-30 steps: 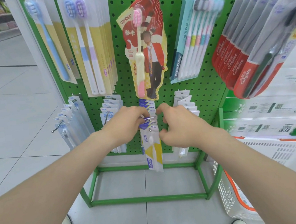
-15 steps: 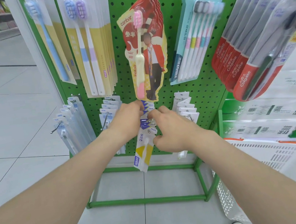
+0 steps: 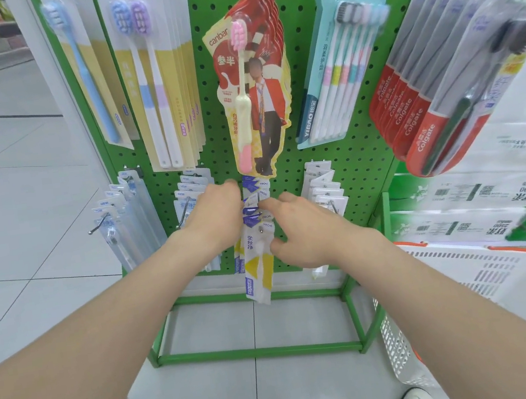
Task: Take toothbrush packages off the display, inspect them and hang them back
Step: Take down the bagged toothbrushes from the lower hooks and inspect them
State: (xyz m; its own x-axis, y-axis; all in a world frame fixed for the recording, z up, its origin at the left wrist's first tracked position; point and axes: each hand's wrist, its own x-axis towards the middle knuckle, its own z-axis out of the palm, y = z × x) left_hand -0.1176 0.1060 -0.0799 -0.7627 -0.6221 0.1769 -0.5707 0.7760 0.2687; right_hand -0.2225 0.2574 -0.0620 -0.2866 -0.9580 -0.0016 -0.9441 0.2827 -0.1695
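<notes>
A white, yellow and blue toothbrush package (image 3: pixel 256 268) hangs at the front of a row of like packages on a low middle hook of the green pegboard display (image 3: pixel 347 161). The hook's metal tip shows through the package's top. My left hand (image 3: pixel 215 217) has its fingers curled round the card tops on the package's left side. From the right, my right hand (image 3: pixel 303 227) pinches the package, index finger near its top and thumb on its right edge lower down.
Above hang a red canbar pack (image 3: pixel 255 100), twin-brush packs (image 3: pixel 155 79) and a multi-brush pack (image 3: pixel 337 65). Colgate packs (image 3: pixel 434 86) jut out at right. Clear packs (image 3: pixel 130 216) on a protruding hook sit low left. A white basket (image 3: pixel 469 306) stands at right.
The package, tilted to the left half a second ago, now hangs nearly straight on the hook. Both hands have moved slightly in toward the pegboard.
</notes>
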